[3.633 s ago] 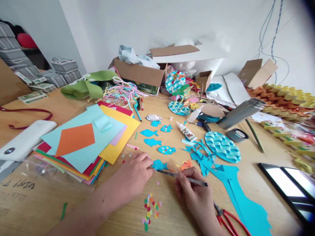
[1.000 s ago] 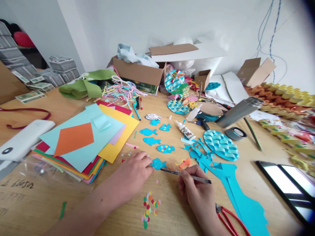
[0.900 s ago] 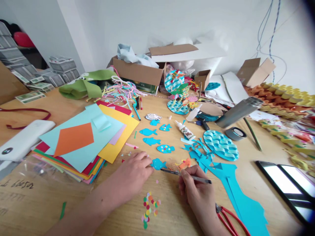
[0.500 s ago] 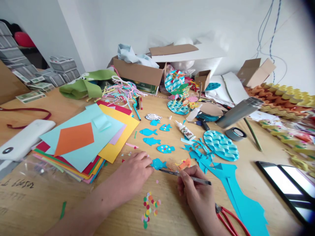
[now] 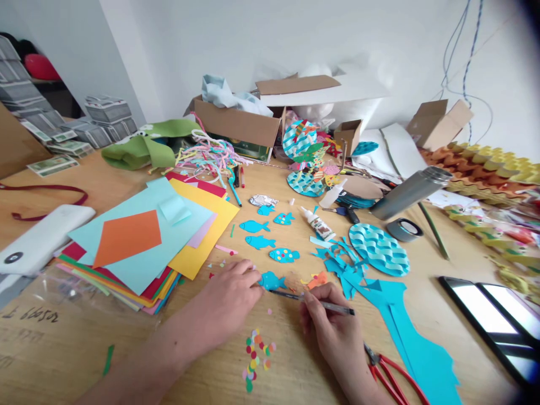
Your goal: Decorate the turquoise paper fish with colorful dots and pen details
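My right hand grips a slim dark pen and rests on the wooden table. The pen's tip points left, at the lower edge of a blue paper fish. With bent fingers, my left hand holds that fish down at its left end, which the fingertips partly hide. Above it lie several more blue paper fish, one with coloured dots and one plain. Small coloured paper dots are scattered between my forearms. Orange paper scraps lie just beyond my right hand.
Coloured paper sheets are stacked at left. Red-handled scissors and a large blue paper offcut lie at right, near a dark tablet-like object. Farther back are a glue bottle, a wavy blue disc and a leaning metal flask.
My right hand has shifted slightly left, and the pen's tip has slid left along the fish's lower edge. My left hand stays in place.
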